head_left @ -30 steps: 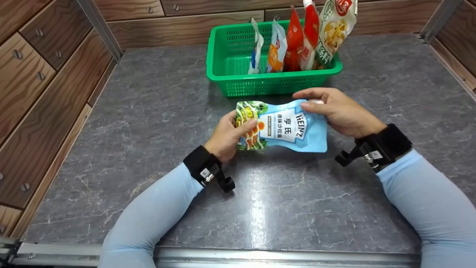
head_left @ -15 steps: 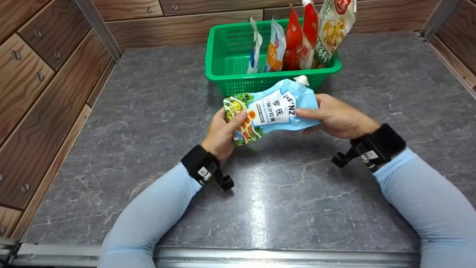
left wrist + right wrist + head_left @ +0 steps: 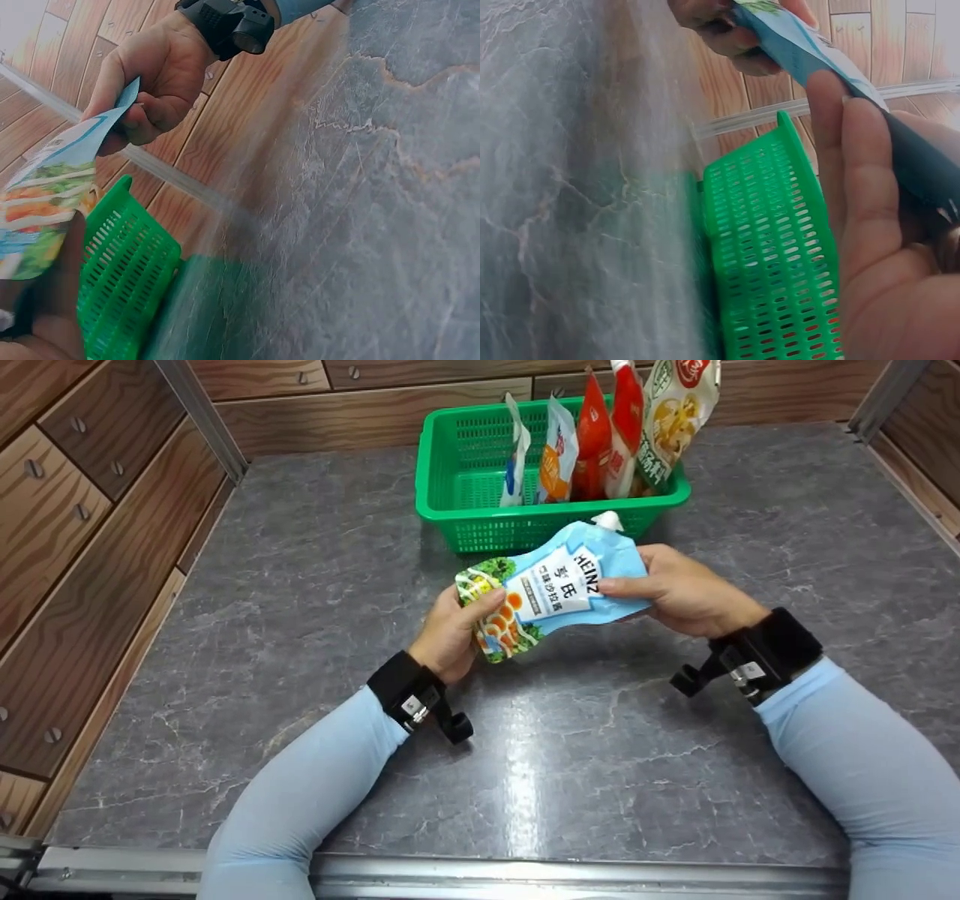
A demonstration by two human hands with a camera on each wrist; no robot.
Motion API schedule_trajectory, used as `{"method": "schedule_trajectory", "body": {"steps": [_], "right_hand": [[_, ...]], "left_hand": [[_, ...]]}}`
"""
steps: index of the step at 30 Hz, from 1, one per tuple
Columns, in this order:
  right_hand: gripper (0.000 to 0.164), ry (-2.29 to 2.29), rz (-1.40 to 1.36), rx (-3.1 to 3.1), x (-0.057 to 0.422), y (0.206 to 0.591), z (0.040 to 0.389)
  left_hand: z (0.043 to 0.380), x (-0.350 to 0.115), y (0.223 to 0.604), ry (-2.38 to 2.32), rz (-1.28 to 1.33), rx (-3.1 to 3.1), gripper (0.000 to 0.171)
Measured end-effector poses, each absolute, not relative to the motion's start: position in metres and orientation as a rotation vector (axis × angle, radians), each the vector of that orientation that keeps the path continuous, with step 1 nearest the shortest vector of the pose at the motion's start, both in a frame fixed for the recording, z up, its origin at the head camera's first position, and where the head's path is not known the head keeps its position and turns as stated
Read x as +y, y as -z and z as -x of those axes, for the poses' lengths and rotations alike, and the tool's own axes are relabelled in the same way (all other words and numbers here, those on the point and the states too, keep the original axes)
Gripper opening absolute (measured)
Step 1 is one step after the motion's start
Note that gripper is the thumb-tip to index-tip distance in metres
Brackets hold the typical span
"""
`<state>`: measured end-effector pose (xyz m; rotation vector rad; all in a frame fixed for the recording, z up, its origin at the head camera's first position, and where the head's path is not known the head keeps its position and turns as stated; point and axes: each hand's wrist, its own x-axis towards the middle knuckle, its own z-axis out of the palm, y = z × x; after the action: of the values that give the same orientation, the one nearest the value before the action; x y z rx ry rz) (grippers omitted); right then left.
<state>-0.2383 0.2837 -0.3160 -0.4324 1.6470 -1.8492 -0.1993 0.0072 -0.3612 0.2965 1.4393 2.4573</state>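
A light blue Heinz salad dressing pouch [image 3: 551, 619] is held above the table in front of the basket, its printed front facing up. My left hand [image 3: 444, 639] grips the end with the salad picture, thumb on top. At the opposite end, my right hand [image 3: 696, 594] pinches the blue part, thumb over the front. The white cap [image 3: 607, 520] points toward the basket's front wall. In the right wrist view, the right hand's fingers [image 3: 870, 150] lie against the pouch's underside [image 3: 922, 165].
Behind the pouch stands a green plastic basket [image 3: 480, 516]. Upright in it are several packages, among them a white packet [image 3: 516, 457], an orange and white packet [image 3: 556, 457] and a tall cream bag [image 3: 671, 424]. Wood-patterned walls [image 3: 360, 427] enclose the grey marbled table [image 3: 300, 585].
The right hand has shifted its grip from the cap corner to the pouch's end, exposing the cap. The pouch has tilted, its right end swinging up toward the basket; little differs over the last half second.
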Motion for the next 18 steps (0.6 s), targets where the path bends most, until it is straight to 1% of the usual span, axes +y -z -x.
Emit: {"method": "schedule_trajectory", "body": {"steps": [5, 8, 14, 16, 18], "right_hand": [[0.031, 1.805, 0.458, 1.76, 0.29, 0.305, 0.235], [0.031, 1.817, 0.454, 1.838, 0.292, 0.299, 0.233], [0.031, 2.063, 0.389, 1.856, 0.289, 0.294, 0.231], [0.029, 2.139, 0.376, 1.822, 0.286, 0.296, 0.231], [0.028, 2.176, 0.371, 1.804, 0.283, 0.299, 0.23]], "left_hand": [[0.198, 0.005, 0.359, -2.351, -0.324, 1.459, 0.028], [0.197, 0.005, 0.357, -2.3, -0.363, 1.445, 0.031], [0.192, 0.01, 0.355, -2.207, -0.467, 1.44, 0.016], [0.189, 0.013, 0.355, -2.161, -0.494, 1.442, 0.017], [0.186, 0.017, 0.355, -2.102, -0.51, 1.467, 0.022]]}}
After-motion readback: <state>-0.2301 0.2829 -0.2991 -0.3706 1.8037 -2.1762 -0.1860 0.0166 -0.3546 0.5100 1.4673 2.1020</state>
